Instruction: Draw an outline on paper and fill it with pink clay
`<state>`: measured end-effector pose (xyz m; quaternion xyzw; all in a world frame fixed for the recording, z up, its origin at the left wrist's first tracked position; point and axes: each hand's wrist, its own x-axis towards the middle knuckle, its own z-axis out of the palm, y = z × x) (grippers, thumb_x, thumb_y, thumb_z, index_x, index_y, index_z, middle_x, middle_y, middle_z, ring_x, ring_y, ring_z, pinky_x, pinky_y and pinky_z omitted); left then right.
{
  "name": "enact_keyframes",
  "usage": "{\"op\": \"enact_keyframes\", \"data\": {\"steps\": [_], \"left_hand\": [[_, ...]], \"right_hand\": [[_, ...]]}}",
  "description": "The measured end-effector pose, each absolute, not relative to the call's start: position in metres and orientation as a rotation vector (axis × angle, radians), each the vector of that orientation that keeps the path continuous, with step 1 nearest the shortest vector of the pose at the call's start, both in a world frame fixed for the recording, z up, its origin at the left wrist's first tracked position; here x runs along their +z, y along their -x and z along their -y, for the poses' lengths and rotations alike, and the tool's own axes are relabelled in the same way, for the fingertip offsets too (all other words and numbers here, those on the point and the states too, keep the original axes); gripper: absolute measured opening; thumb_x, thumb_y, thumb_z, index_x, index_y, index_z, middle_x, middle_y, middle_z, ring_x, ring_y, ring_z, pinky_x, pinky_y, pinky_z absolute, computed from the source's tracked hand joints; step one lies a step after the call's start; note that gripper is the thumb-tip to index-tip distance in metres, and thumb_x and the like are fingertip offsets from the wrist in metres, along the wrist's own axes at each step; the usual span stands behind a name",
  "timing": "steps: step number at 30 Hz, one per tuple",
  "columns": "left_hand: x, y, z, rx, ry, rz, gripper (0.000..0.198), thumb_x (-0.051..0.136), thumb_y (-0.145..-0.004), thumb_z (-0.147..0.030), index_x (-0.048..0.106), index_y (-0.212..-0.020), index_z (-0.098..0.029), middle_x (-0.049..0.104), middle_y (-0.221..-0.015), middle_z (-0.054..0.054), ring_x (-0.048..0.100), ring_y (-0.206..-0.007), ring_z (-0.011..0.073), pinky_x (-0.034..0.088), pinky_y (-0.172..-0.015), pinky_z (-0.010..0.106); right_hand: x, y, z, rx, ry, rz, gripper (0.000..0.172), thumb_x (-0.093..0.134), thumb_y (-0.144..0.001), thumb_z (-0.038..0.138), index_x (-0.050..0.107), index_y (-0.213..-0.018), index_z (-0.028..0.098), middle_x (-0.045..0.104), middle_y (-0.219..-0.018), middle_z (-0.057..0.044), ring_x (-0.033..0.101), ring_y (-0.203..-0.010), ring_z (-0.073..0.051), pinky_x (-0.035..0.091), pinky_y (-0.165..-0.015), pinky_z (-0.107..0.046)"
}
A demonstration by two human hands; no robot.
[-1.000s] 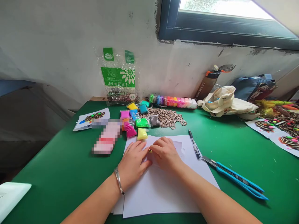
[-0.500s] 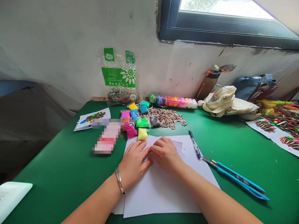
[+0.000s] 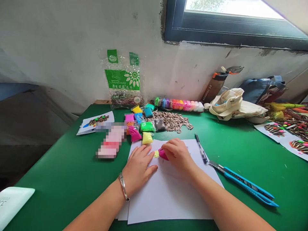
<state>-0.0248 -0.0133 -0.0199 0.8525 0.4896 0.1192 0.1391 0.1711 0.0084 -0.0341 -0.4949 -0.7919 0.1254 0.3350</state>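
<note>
White paper sheets [image 3: 168, 199] lie stacked on the green table. My left hand [image 3: 139, 163] rests flat on their left part, its fingers apart, with a silver bracelet at the wrist. Beside its fingertips is a small patch of pale yellow clay [image 3: 156, 154] on the paper. Magenta clay [image 3: 163, 154] touches the right side of the yellow patch. My right hand [image 3: 176, 155] is curled over the magenta clay, fingertips closed at its edge; whether it pinches the clay is partly hidden.
Several clay packets [image 3: 147, 126] and a pile of sunflower seeds [image 3: 172, 121] lie behind the paper. A pen [image 3: 201, 148] and an open-bladed blue cutter [image 3: 250, 186] lie at the right. Finished seed pictures [image 3: 299, 147] are at the far right.
My right hand has lifted and shifted slightly right, its fingers more curled, uncovering the yellow and magenta clay. My left hand has stayed in place.
</note>
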Motion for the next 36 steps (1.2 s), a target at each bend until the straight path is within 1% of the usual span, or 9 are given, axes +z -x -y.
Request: {"op": "enact_keyframes", "data": {"steps": [4,7,10,16,19,23,30,36], "left_hand": [[-0.020,0.024,0.016,0.341,-2.474,-1.422,0.049,0.057,-0.084,-0.032,0.049,-0.131,-0.020,0.052,-0.134,0.010,0.040,-0.127,0.0305,0.030,-0.106,0.054],[-0.021,0.024,0.018,0.340,-2.521,-1.425,0.046,0.056,-0.086,-0.033,0.049,-0.130,-0.022,0.052,-0.134,0.009,0.040,-0.127,0.0309,0.031,-0.106,0.054],[-0.021,0.023,0.020,0.300,-2.571,-1.432,0.041,0.054,-0.087,-0.035,0.053,-0.127,-0.023,0.051,-0.135,0.009,0.039,-0.128,0.0314,0.031,-0.106,0.055],[-0.018,0.020,0.024,0.221,-2.626,-1.417,0.048,0.054,-0.087,-0.037,0.047,-0.133,-0.023,0.046,-0.140,0.009,0.035,-0.131,0.0335,0.031,-0.104,0.057],[-0.016,0.017,0.025,0.150,-2.657,-1.390,0.047,0.055,-0.087,-0.037,0.049,-0.131,-0.023,0.049,-0.138,0.008,0.036,-0.130,0.0341,0.030,-0.104,0.059],[-0.015,0.015,0.026,0.158,-2.675,-1.397,0.048,0.058,-0.084,-0.041,0.051,-0.129,-0.024,0.050,-0.137,0.008,0.038,-0.129,0.0338,0.030,-0.104,0.056],[-0.018,0.017,0.025,0.166,-2.663,-1.380,0.052,0.052,-0.087,-0.043,0.044,-0.134,-0.023,0.048,-0.139,0.007,0.037,-0.129,0.0332,0.027,-0.105,0.056],[-0.018,0.012,0.027,0.169,-2.674,-1.416,0.048,0.054,-0.086,-0.045,0.050,-0.129,-0.024,0.048,-0.139,0.008,0.037,-0.130,0.0331,0.026,-0.106,0.055]], "right_hand": [[-0.040,-0.184,-0.017,0.484,1.391,1.830,0.018,0.051,-0.083,0.015,0.068,-0.081,0.022,0.065,-0.078,-0.003,0.055,-0.078,-0.018,0.041,-0.071,-0.031],[-0.044,-0.186,-0.021,0.546,1.427,1.766,0.017,0.051,-0.081,0.016,0.068,-0.079,0.022,0.066,-0.078,-0.003,0.056,-0.078,-0.019,0.043,-0.072,-0.032],[-0.045,-0.185,-0.022,0.544,1.426,1.797,0.018,0.052,-0.081,0.016,0.068,-0.078,0.022,0.066,-0.077,-0.003,0.056,-0.079,-0.019,0.043,-0.072,-0.032],[-0.043,-0.185,-0.021,0.535,1.413,1.824,0.018,0.052,-0.082,0.015,0.068,-0.079,0.022,0.065,-0.076,-0.002,0.055,-0.077,-0.018,0.042,-0.071,-0.031],[-0.044,-0.185,-0.022,0.541,1.400,1.826,0.018,0.052,-0.082,0.014,0.068,-0.079,0.022,0.065,-0.076,-0.002,0.055,-0.077,-0.018,0.042,-0.070,-0.030],[-0.044,-0.183,-0.022,0.534,1.403,1.851,0.019,0.052,-0.082,0.013,0.068,-0.079,0.023,0.065,-0.075,-0.002,0.055,-0.076,-0.017,0.042,-0.069,-0.029],[-0.043,-0.183,-0.021,0.510,1.398,1.856,0.019,0.051,-0.083,0.015,0.068,-0.078,0.022,0.064,-0.075,-0.002,0.056,-0.075,-0.017,0.042,-0.068,-0.029],[-0.044,-0.182,-0.022,0.520,1.407,1.861,0.019,0.051,-0.082,0.014,0.068,-0.078,0.023,0.064,-0.074,-0.002,0.055,-0.076,-0.017,0.042,-0.068,-0.028]]}}
